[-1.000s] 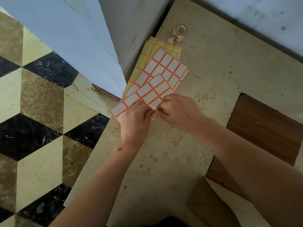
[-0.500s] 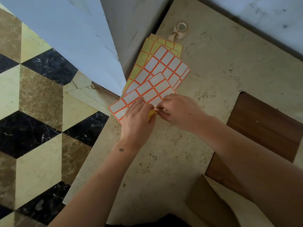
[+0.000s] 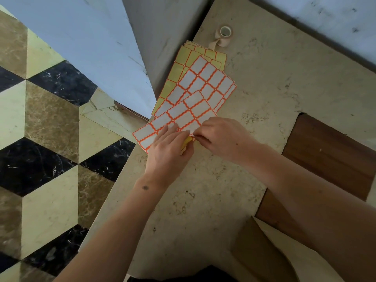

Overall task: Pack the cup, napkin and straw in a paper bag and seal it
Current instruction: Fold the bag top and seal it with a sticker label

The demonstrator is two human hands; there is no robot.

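Sealing step: our left hand [image 3: 166,151] steadies the label sheet [image 3: 179,119]; right hand [image 3: 221,139] pinches its corner label; next, we peel cleanly.

The top label sheet [image 3: 179,117] carries white rectangles framed in orange-red, as does the sheet under it [image 3: 209,80]. Below them lie sheets of yellow labels [image 3: 183,58] with the same orange lines. The tape roll [image 3: 223,33] is pale beige. The surface [image 3: 203,200] is cream stone with dark speckles and a brown wood-grain inset [image 3: 329,155]. The floor [image 3: 44,123] shows a cube pattern of black, brown and pale yellow marble. The paper bag [image 3: 260,255] is brown.
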